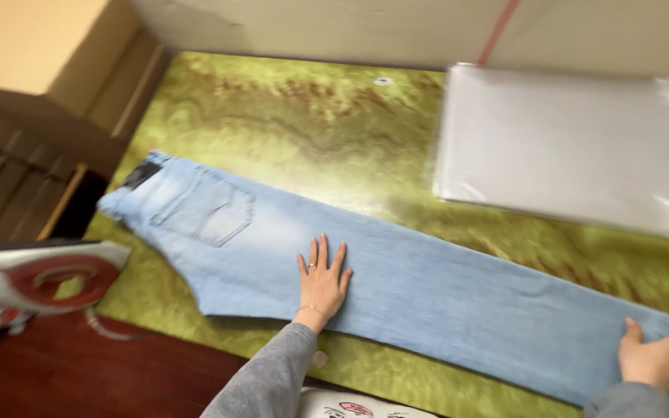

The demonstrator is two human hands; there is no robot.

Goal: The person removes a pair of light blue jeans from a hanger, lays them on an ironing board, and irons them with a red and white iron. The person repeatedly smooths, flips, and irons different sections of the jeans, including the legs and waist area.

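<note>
I see my left hand [322,280] pressed flat, fingers spread, on the folded pale-blue denim jeans [396,286] lying diagonally across the mottled green worktop [296,131]. My right hand [663,358] pinches the hem at the worktop's near right corner. Glossy clear plastic bags [567,147] are stacked at the far right edge.

Desk [288,131]: mottled green and brown surface, filling most of the frame. Stack of clear plastic bags [567,147]: flat, upper right, on the desk. Cardboard boxes [40,70]: brown, stacked, upper left, beside the desk's edge. Steam iron [40,275]: white with a red part, left edge, lying low. Floor [102,371]: dark reddish wood, lower left. Wall: pale, along the top edge.
</note>
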